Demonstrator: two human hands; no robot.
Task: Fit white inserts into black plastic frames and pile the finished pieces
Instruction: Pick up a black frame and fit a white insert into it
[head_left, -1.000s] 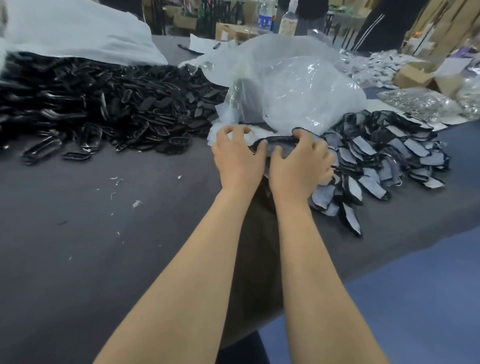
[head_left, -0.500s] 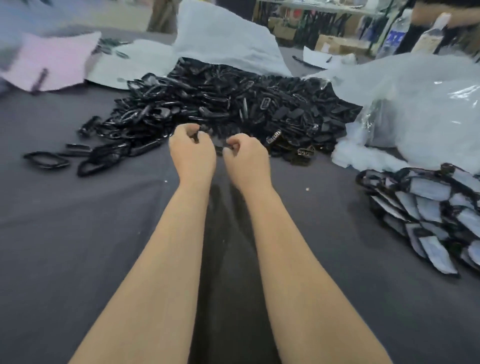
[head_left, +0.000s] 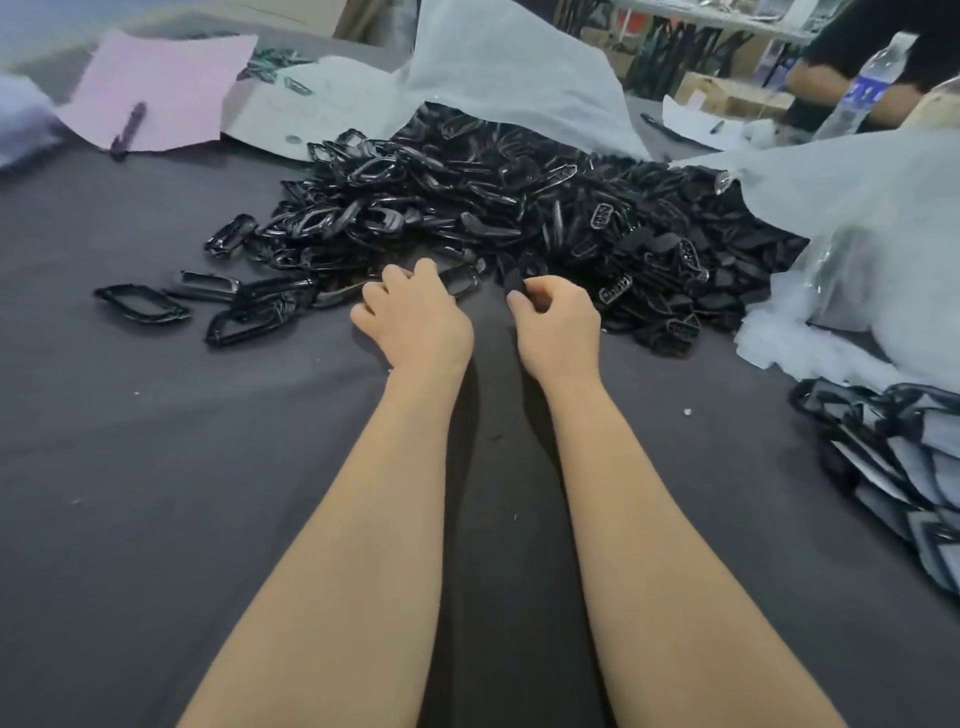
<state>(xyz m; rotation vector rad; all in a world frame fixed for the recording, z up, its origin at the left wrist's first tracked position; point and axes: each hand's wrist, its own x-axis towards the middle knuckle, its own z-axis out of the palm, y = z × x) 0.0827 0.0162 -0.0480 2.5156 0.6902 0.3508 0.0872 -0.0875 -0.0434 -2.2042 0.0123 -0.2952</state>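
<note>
A big heap of black plastic frames (head_left: 519, 208) lies on the grey table (head_left: 156, 493) ahead of me. At the heap's near edge my left hand (head_left: 415, 317) has its fingers curled down onto a black frame (head_left: 460, 280). Just to the right, my right hand (head_left: 558, 325) pinches a small dark piece (head_left: 517, 280) between thumb and forefinger. The pile of finished pieces (head_left: 904, 467), black frames with white inserts, sits at the right edge. No loose white insert is clearly visible.
A crumpled clear plastic bag (head_left: 857, 218) lies at the right, a white foam sheet (head_left: 519, 67) behind the heap. Pink paper (head_left: 156, 88) with a pen (head_left: 130, 124) is at the back left. A water bottle (head_left: 862, 88) and another person's arm (head_left: 815, 78) are at the back right.
Both hands left the finished pile and moved left to the frame heap. Since half a second ago they have spread apart, the left onto a frame, the right onto a small piece.
</note>
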